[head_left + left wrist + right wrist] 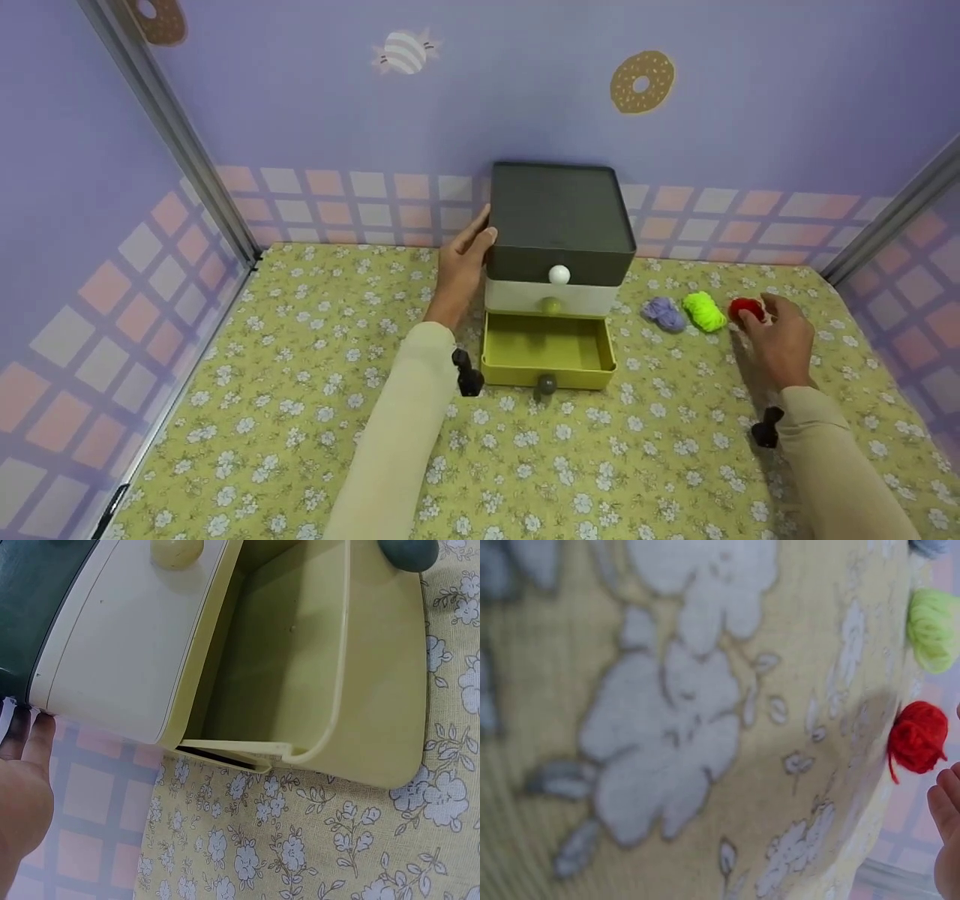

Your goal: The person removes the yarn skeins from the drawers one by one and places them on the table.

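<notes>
A small chest of drawers [561,208] stands against the back wall, with a dark top tier, a white middle tier and a yellow-green bottom drawer [514,375] pulled out. Nothing lies in that drawer. My left hand [461,268] rests against the chest's left side, fingers extended along the dark and white tiers in the left wrist view. At the right, my right hand [784,339] reaches over a ball of red yarn [919,736], thumb and fingers spread about it. In the right wrist view the visible fingers [946,802] lie just beside the ball.
A neon yellow-green yarn bundle [703,311] and a purple yarn bundle [664,313] lie between the chest and the red ball. Flowered cloth [300,420] covers the table. Purple panels [517,97] enclose the back and sides.
</notes>
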